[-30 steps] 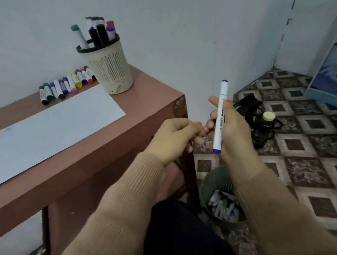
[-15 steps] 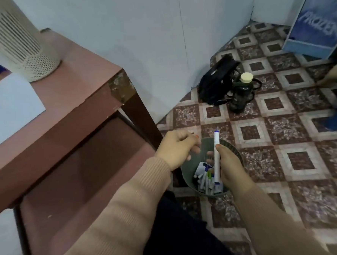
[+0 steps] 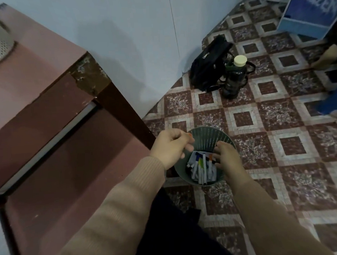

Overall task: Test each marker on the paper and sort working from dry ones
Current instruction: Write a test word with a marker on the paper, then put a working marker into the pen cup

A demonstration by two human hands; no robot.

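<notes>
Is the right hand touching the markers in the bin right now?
Cannot tell. In the head view the right hand overlaps the markers inside the bin; neither contact nor gap shows plainly.

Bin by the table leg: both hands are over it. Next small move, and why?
Probably lift the right hand up toward the table for another marker: it hangs open above the markers in the bin, holding nothing. Whether the left hand holds anything is unclear.

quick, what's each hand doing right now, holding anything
left hand: fingers curled, cannot tell if it holds anything
right hand: open, empty, over the bin
</notes>
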